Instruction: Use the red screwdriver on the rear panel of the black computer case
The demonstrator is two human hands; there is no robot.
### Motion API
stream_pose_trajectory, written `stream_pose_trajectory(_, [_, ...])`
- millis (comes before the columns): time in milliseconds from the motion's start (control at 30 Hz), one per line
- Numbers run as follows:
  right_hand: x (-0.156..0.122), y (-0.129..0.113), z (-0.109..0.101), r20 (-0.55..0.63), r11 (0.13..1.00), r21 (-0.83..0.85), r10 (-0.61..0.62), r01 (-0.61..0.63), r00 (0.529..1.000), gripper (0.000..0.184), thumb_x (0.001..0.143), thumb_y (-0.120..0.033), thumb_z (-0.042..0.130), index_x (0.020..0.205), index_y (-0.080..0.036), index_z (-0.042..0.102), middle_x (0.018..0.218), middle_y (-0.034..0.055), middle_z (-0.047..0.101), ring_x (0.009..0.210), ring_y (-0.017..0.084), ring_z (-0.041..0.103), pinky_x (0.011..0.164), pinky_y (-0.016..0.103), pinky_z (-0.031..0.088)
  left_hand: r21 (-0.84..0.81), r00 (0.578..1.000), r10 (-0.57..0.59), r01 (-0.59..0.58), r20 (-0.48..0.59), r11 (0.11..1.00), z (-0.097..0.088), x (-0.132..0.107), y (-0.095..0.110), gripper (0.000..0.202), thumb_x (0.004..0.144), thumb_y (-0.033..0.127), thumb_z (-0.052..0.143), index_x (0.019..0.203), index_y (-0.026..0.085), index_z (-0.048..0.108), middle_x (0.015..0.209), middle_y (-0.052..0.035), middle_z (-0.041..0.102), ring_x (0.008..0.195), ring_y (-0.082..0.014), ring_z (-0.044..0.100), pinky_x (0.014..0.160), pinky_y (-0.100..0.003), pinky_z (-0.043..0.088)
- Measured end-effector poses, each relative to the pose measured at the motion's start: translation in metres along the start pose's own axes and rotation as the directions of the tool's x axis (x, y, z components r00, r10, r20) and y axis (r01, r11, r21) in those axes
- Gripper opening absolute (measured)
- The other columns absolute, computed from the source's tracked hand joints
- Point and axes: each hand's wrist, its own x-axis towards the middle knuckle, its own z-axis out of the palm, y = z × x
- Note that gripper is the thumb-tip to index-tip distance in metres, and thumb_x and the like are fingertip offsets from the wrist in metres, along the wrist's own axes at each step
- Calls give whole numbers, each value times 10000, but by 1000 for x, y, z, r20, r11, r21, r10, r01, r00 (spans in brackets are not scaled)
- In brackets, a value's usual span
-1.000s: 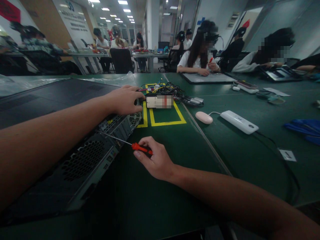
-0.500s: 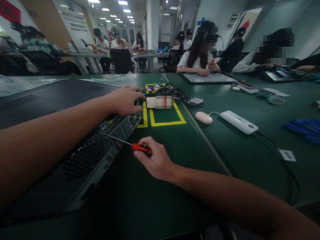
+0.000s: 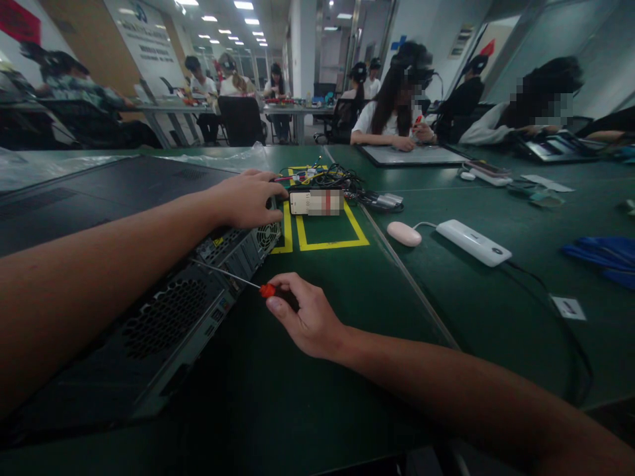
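A black desktop computer case (image 3: 163,182) lies on its side at the left, its rear panel towards me. My left hand (image 3: 251,200) rests on the case's far rear corner, fingers spread over the edge and thumb reaching down at the rear panel. The fingertips are partly hidden. Closed around the red and black handle of a screwdriver (image 3: 268,291), my right hand (image 3: 310,316) stands to the right of the panel. The thin shaft points left to the panel. Its tip meets the panel near my left forearm, but I cannot make out the screw.
Beyond the case lie a phone (image 3: 316,202) and a bundle of cables (image 3: 342,180), by yellow tape outlines (image 3: 335,246). To the right are a pink mouse-like device (image 3: 404,233), a white power bank (image 3: 473,242) and blue cloth (image 3: 602,258). People sit across the table.
The screwdriver's handle has turned in my right hand: more of its dark side shows, less red. That hand has barely shifted. My left hand and the case stay where they were.
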Motion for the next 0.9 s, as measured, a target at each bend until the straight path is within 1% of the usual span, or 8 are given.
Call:
stream_pose_trajectory(67, [-1, 0, 1, -2, 1000, 6, 8, -8, 1000, 284, 1028, -426, 661, 1206, -219, 578, 974, 23, 694, 801, 170, 650, 722, 312, 528, 3, 1000, 4, -4, 2, 1000, 0, 0, 0, 692, 937, 595, 469, 1547, 292, 593, 1613, -59, 528, 1513, -377, 440, 1284, -494, 258])
stream_pose_trajectory(133, [-2, 1, 1, -7, 1000, 5, 14, -14, 1000, 299, 1003, -407, 693, 1200, -227, 559, 978, 22, 697, 801, 173, 657, 728, 317, 537, 9, 1000, 3, -3, 12, 1000, -1, 0, 1, 698, 941, 595, 462, 1555, 286, 584, 1618, -65, 522, 1509, -379, 443, 1283, -496, 257])
stream_pose_trajectory(233, [-2, 3, 2, -14, 1000, 3, 23, -23, 1000, 222, 1015, -355, 662, 1161, -227, 555, 942, 15, 683, 778, 169, 648, 719, 319, 534, 21, 1000, -13, 12, 28, 1000, -3, 0, 3, 692, 944, 579, 467, 1541, 253, 598, 1609, -92, 521, 1490, -382, 463, 1276, -497, 268])
stream_pose_trajectory(333, [-1, 3, 2, -12, 999, 0, 35, -35, 999, 187, 1025, -351, 650, 1138, -228, 566, 941, 15, 676, 778, 167, 640, 716, 318, 533, 25, 1000, -14, 14, 24, 1000, -3, 0, 4, 679, 944, 575, 475, 1526, 252, 612, 1589, -90, 535, 1477, -372, 478, 1269, -493, 283])
stream_pose_trajectory(467, [0, 3, 0, -16, 999, -12, 41, -42, 999, 182, 1029, -363, 650, 1131, -228, 584, 950, 18, 678, 784, 167, 633, 722, 319, 530, 22, 1000, 1, -1, 15, 1000, -1, 0, 2, 671, 949, 583, 467, 1531, 280, 607, 1588, -73, 540, 1483, -369, 469, 1269, -494, 286])
stream_pose_trajectory(667, [0, 4, 0, -27, 999, -30, 23, -23, 999, 193, 1035, -381, 644, 1134, -223, 594, 949, 15, 684, 777, 162, 623, 722, 314, 519, 28, 999, -21, 20, 28, 999, -3, 0, 4, 670, 947, 577, 480, 1524, 262, 614, 1570, -83, 550, 1484, -369, 472, 1265, -484, 293])
stream_pose_trajectory(900, [0, 1, 0, -41, 999, -40, 19, -21, 999, 192, 1034, -386, 638, 1126, -220, 607, 935, 18, 686, 770, 165, 625, 705, 309, 508, -2, 1000, 4, -4, 26, 1000, -1, 0, 1, 687, 944, 578, 474, 1557, 288, 587, 1619, -80, 521, 1493, -387, 451, 1279, -503, 250])
